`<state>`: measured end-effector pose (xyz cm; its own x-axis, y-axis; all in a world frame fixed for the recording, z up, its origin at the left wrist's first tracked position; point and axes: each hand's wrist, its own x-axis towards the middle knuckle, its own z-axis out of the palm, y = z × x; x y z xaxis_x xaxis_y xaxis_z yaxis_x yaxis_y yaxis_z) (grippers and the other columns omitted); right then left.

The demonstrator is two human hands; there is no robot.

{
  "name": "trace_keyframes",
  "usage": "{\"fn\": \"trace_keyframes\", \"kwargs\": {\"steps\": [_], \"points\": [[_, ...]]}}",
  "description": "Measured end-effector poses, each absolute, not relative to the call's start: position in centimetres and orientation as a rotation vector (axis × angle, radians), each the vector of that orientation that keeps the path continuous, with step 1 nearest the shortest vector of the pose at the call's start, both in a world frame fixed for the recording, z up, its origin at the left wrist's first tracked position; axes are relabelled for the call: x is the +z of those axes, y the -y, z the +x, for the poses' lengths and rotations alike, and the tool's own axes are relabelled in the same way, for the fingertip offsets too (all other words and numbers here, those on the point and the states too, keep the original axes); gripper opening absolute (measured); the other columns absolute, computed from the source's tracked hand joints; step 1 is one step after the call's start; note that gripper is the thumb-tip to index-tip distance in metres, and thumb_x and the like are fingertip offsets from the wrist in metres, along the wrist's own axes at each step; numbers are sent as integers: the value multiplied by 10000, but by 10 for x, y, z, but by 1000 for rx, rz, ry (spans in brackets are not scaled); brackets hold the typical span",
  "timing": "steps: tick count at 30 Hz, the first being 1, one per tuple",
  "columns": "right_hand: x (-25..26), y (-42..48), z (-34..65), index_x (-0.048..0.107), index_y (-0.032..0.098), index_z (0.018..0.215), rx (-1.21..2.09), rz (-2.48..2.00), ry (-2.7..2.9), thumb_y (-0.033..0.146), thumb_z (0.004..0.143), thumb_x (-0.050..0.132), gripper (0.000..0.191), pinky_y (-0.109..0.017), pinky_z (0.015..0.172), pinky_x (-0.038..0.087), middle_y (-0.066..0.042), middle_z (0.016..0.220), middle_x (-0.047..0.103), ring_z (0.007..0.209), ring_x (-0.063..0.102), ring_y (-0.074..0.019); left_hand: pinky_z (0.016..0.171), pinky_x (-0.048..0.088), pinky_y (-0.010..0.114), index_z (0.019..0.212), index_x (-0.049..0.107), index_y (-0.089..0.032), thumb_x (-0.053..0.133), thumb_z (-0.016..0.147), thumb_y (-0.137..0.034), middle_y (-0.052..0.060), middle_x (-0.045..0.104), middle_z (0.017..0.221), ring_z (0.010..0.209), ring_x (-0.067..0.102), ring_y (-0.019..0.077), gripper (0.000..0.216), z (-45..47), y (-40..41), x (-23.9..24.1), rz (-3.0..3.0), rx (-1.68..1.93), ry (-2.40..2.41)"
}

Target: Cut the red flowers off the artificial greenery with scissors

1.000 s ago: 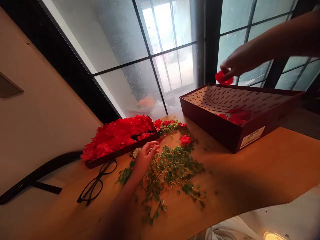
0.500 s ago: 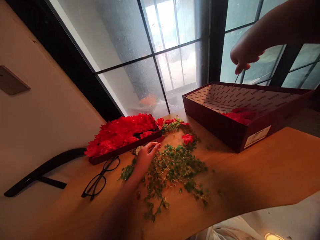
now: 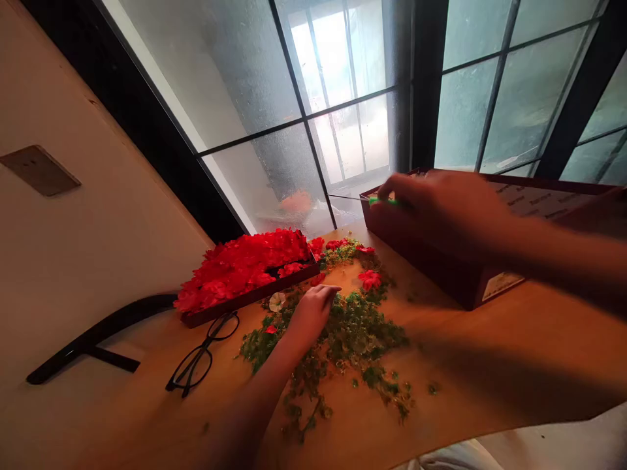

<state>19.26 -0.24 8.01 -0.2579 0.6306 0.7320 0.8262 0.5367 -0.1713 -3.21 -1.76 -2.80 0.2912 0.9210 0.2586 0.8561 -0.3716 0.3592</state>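
Observation:
My right hand [image 3: 435,205], blurred by motion, is raised in front of the dark red box [image 3: 426,254]. Its closed fingers hold a thin stick with a bright green part [image 3: 385,201], whose fine end points left; its exact kind is unclear. Over a tangle of green sprigs [image 3: 362,326] hovers my left hand [image 3: 312,312], fingers pressed together, and anything in them is hidden. Red flowers [image 3: 369,281] lie among the sprigs beyond it. A pale round disc [image 3: 277,301] sits left of that hand.
A shallow box lid [image 3: 255,299] heaped with red flowers [image 3: 245,261] stands at the left back. Folded black glasses [image 3: 200,356] lie in front of it on the wooden table [image 3: 470,391]. Behind is a framed window [image 3: 264,156]; a black curved bar [image 3: 98,333] is at left.
My right hand has come down and left, out from above the big box, bringing the thin stick with it. My left hand has shifted slightly right across the sprigs.

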Motion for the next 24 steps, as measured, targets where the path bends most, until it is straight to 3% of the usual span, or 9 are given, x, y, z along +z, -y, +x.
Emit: {"fn": "trace_keyframes", "kwargs": {"steps": [4,8,11,14,18,24], "points": [[12,-4,176,518,153,866,-1,-1125,1950,389,797,393,276,-207,492,369,-30,646,590,518,527,-111,777,397,269,935,593,-174,374,791,-196,68,615,925,879,536,171,263,-20,2,-25,2509,311,-1747],[-45,-10,167,494,166,858,455,-1043,1973,359,813,366,236,-193,552,394,-18,702,597,595,538,-106,691,413,271,742,627,-181,448,738,-199,54,629,775,766,563,181,179,-13,-3,-18,2531,218,-1782],[-56,-10,166,492,169,876,610,-1060,2014,381,813,353,262,-205,576,396,-20,725,589,628,531,-115,699,407,287,739,604,-175,430,749,-221,61,623,777,798,556,193,180,-14,1,-15,2523,246,-1840],[-52,-7,165,488,164,879,679,-1063,2038,368,819,337,260,-212,596,392,-24,747,578,652,521,-118,714,413,297,767,566,-174,405,766,-268,58,626,807,810,567,189,186,-23,5,-15,2288,528,-1875],[-47,-3,162,468,160,845,699,-1018,2099,344,826,332,230,-210,609,379,-32,778,569,656,506,-112,717,445,299,806,526,-163,463,732,-329,49,636,789,771,596,172,192,-38,6,-13,1610,1031,-1558],[-46,0,164,444,168,814,651,-933,2202,327,838,310,210,-197,568,358,-20,722,540,601,470,-102,748,457,276,806,586,-130,615,628,-276,33,625,795,696,594,121,232,-42,7,-9,1088,1175,-1363]]}}
